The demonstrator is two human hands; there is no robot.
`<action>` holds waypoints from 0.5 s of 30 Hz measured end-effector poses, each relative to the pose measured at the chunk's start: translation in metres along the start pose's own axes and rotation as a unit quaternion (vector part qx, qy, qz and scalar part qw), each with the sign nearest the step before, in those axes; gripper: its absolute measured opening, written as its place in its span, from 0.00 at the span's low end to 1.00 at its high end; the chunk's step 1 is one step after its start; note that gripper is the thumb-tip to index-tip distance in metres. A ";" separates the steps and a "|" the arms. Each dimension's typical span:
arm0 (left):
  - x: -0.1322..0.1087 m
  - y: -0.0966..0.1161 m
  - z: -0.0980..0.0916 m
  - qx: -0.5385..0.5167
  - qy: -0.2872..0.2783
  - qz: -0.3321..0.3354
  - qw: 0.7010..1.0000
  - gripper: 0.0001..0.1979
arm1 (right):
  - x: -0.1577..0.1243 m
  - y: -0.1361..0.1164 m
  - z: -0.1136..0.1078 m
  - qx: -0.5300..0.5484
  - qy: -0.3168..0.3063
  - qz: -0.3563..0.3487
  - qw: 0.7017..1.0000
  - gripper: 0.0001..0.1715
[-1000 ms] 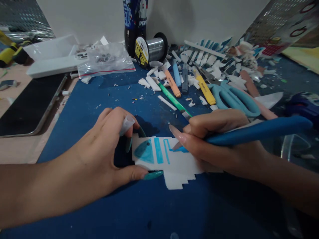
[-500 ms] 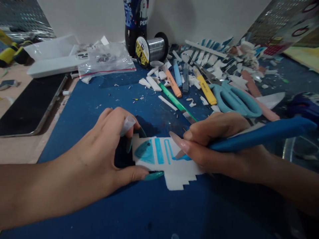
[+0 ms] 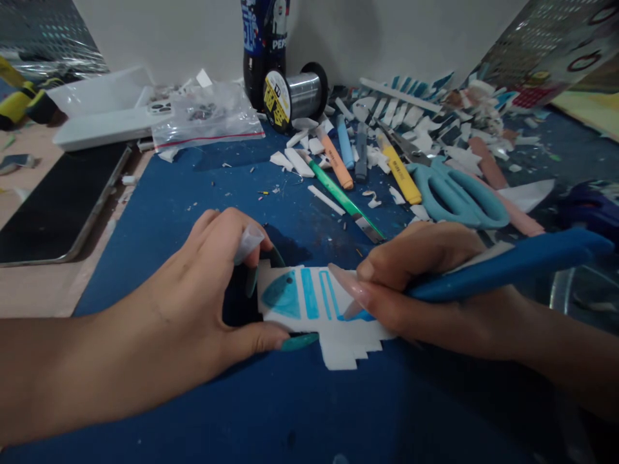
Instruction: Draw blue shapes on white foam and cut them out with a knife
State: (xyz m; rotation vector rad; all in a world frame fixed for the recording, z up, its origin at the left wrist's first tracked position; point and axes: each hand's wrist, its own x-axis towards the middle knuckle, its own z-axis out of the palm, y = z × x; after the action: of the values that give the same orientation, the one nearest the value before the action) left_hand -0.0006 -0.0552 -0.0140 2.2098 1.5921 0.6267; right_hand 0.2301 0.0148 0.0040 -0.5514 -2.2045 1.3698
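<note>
Gripping a blue marker point(image 3: 503, 267) in the right hand point(image 3: 425, 283), grip closed tight round the barrel, nib pressed down just ahead of the fingertips onto a white cutout point(image 3: 343, 338). Steadying that cutout flat on the blue-covered desk point(image 3: 193, 187) with the left hand point(image 3: 193, 303): thumb on the lower edge, curled fingers at the upper corner, grip partly closed and pinching a clear cap point(image 3: 247, 241). Between the two grips, turquoise shapes inked on the cutout. Just past the right grip's knuckles, a green knife point(image 3: 345, 203) and teal scissors point(image 3: 457, 193); farther off, highlighters point(image 3: 336, 161), white scraps point(image 3: 297, 161) and a wire spool point(image 3: 293, 96). Well beyond the left grip, a dark-screened device point(image 3: 53, 206).
</note>
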 end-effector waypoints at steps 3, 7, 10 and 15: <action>0.000 -0.001 0.000 0.001 -0.008 0.000 1.000 0.21 | 0.000 0.000 0.000 -0.002 -0.001 0.002 1.000 0.28; -0.002 -0.001 0.000 0.010 -0.002 0.000 1.000 0.21 | -0.002 0.001 0.002 0.022 0.002 0.002 1.000 0.28; -0.003 0.000 0.000 0.018 0.003 -0.002 1.000 0.20 | -0.003 0.003 0.003 0.032 0.005 0.008 0.999 0.28; -0.002 0.002 -0.001 0.020 0.007 0.001 1.000 0.20 | -0.002 0.003 0.003 0.033 0.003 0.001 0.999 0.28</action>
State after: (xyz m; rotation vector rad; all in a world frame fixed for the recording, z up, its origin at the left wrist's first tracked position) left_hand -0.0002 -0.0577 -0.0126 2.2403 1.6231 0.6162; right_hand 0.2304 0.0129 -0.0004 -0.5344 -2.1454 1.4350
